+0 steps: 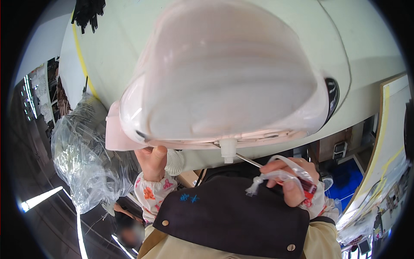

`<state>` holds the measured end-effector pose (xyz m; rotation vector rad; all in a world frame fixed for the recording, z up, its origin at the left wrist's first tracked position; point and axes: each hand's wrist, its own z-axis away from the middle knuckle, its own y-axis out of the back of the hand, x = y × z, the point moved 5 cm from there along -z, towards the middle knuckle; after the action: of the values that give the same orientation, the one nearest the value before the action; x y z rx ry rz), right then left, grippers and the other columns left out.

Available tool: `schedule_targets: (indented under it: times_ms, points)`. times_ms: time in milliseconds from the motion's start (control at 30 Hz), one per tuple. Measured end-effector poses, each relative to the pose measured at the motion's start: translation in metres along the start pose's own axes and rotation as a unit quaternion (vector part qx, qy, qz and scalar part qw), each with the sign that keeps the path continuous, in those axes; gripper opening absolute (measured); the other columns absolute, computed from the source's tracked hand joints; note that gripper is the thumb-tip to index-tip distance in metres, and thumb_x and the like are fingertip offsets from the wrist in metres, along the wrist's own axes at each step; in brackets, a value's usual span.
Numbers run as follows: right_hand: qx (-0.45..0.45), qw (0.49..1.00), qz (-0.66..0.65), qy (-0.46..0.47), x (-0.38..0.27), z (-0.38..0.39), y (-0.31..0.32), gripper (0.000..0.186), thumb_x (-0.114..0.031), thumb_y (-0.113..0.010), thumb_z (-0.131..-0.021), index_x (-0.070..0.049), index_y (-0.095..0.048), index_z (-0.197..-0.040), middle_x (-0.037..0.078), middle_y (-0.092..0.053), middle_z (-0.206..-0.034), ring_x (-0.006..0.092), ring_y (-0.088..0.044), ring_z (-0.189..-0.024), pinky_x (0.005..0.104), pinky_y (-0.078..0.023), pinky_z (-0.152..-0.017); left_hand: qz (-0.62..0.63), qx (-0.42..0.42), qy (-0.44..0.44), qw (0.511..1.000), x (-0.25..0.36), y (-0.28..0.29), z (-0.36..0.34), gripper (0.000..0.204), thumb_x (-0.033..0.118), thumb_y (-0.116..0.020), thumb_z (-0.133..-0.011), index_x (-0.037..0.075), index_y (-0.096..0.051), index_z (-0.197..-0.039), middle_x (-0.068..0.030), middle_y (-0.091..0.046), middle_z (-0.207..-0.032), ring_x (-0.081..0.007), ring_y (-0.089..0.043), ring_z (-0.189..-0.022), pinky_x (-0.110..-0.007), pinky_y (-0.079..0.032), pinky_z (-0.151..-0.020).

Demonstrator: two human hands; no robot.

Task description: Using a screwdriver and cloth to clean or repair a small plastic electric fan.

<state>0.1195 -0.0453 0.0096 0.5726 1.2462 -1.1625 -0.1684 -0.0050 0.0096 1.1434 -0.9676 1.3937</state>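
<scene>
A large, glossy pale pink plastic housing fills the middle, its top blurred by closeness. A short white threaded spout juts from its near edge. My left hand grips the housing's lower left edge, thumb showing and the other fingers partly hidden beneath it. In my right hand is a screwdriver with a red handle, its thin metal shaft pointing left toward the near edge behind the spout. The screwdriver's tip is hidden. A knotted clear plastic strip loops around my right fingers.
A pale green table lies under the housing. Crumpled clear plastic bags hang at the left, and black strips lie at the far left. A blue bin and a yellow-edged board stand at the right. Another person appears lower left.
</scene>
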Motion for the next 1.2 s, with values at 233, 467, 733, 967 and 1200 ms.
schedule_targets:
  times_ms: [233, 467, 733, 967, 1200]
  points:
    - [-0.008, 0.994, -0.094, -0.046, 0.022, -0.009, -0.013, 0.044, -0.037, -0.039, -0.082, -0.001, -0.056, -0.099, 0.009, -0.060, -0.082, 0.0138, -0.061, -0.065, 0.0237, -0.048, -0.061, -0.094, -0.006, 0.057, 0.994, -0.003, 0.012, 0.003, 0.063, 0.024, -0.069, -0.070, -0.002, -0.036, -0.117, -0.0107, -0.051, -0.103, -0.0185, -0.052, -0.089, -0.033, -0.041, -0.078]
    - [-0.014, 0.981, -0.193, -0.018, 0.026, -0.025, -0.027, 0.033, -0.025, -0.039, -0.081, -0.001, -0.056, -0.096, 0.008, -0.059, -0.084, 0.0157, -0.060, -0.071, 0.0250, -0.047, -0.063, -0.036, -0.021, 0.016, 0.999, -0.006, 0.006, -0.001, 0.045, 0.021, -0.065, -0.074, -0.004, -0.045, -0.105, -0.0101, -0.054, -0.095, -0.0185, -0.052, -0.082, -0.032, -0.040, -0.074]
    - [0.035, 0.996, -0.006, 0.086, 0.005, -0.009, -0.011, 0.026, -0.020, -0.044, -0.080, 0.001, -0.058, -0.089, 0.013, -0.059, -0.085, 0.0193, -0.060, -0.068, 0.0273, -0.048, -0.062, -0.042, -0.008, 0.045, 0.998, -0.010, 0.016, 0.001, 0.059, 0.022, -0.068, -0.070, -0.003, -0.038, -0.114, -0.0095, -0.050, -0.100, -0.0191, -0.050, -0.086, -0.033, -0.040, -0.075]
    - [0.006, 0.991, -0.002, 0.136, -0.016, -0.010, -0.005, 0.008, -0.001, -0.056, -0.068, 0.003, -0.056, -0.075, 0.018, -0.060, -0.083, 0.0254, -0.062, -0.064, 0.0312, -0.051, -0.056, 0.034, -0.038, 0.033, 0.998, -0.011, 0.009, -0.009, 0.060, 0.026, -0.070, -0.068, 0.001, -0.040, -0.113, -0.0089, -0.051, -0.105, -0.0222, -0.051, -0.096, -0.037, -0.041, -0.085]
    - [0.059, 0.975, -0.022, 0.214, -0.004, -0.009, -0.019, 0.022, 0.001, -0.060, -0.061, 0.003, -0.055, -0.082, 0.016, -0.060, -0.087, 0.0231, -0.062, -0.064, 0.0271, -0.050, -0.053, 0.133, 0.015, 0.074, 0.988, -0.025, 0.007, -0.009, 0.061, 0.026, -0.072, -0.067, -0.001, -0.042, -0.113, -0.0072, -0.051, -0.108, -0.0182, -0.050, -0.097, -0.033, -0.039, -0.086]
